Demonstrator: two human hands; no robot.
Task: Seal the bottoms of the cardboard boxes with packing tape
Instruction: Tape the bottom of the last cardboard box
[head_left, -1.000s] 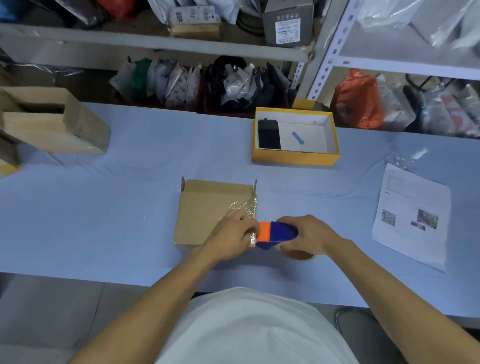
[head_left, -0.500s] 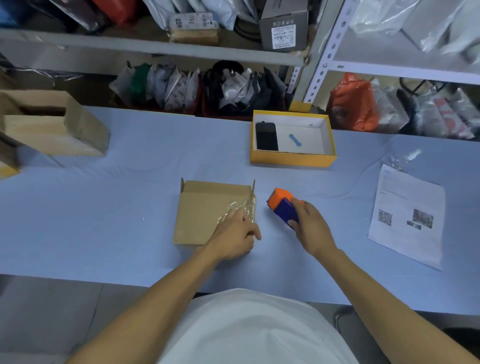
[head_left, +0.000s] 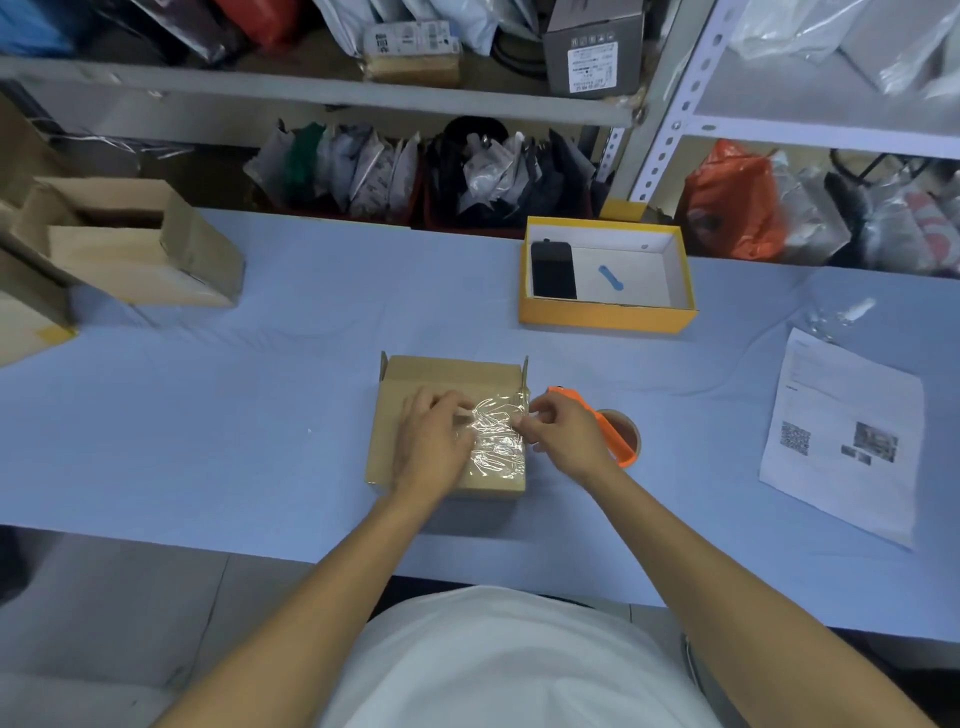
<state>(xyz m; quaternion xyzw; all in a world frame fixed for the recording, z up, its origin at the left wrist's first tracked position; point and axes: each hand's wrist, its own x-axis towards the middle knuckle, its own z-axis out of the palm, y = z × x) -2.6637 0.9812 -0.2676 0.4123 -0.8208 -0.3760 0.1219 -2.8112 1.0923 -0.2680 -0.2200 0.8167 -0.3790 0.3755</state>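
My left hand lies flat on the cardboard box mid-table; my right hand pinches wrinkled tape at its right edge, the tape dispenser just beside, bare blue table leftward.

I can read no words. A printed sheet at right shows a QR code; the grey box's white label, top centre, is too small to read.

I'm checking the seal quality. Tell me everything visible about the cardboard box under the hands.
The cardboard box is small, brown and squarish, lying flat on the blue table. Wrinkled clear tape covers its right part. The left hand presses on it; the right hand touches its taped right edge.
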